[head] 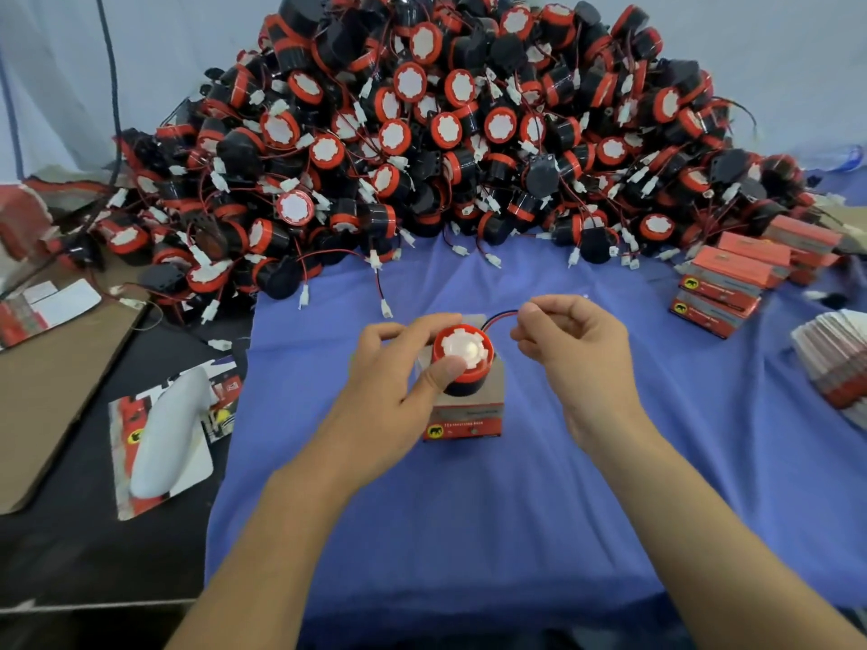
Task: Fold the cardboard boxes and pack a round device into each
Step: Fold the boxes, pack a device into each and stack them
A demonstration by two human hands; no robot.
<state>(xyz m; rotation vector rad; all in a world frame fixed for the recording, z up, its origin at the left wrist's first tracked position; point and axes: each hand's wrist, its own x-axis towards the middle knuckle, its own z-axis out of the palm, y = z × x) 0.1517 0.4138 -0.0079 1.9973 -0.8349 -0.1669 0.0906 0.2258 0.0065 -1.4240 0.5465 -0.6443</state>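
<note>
The person's left hand (399, 377) holds a round device (462, 356). The fingers curl round its far side and the thumb presses on its near edge. The device is red and black with a white top. It stands with the white top up at the open top of a small cardboard box (464, 419). Most of the device sticks up above the box. The box stands on a blue cloth (469, 532), right under the left hand's fingers and between the two hands.

The right hand (572, 349) is just beside the device. Its thumb and first finger pinch a thin wire (497, 317) that runs from the device, and the other fingers are curled in.

Past both hands there is a big pile of round devices (445, 133) with many little wires and white plugs. Beyond the right hand and out to that side sit some red boxes (732, 279), stacked on each other. Further out on that side is a stack of flat boxes (835, 363). Out past the left hand, off the cloth, a white thing (164, 429) lies on a card, and next to it is a brown cardboard sheet (61, 377).
</note>
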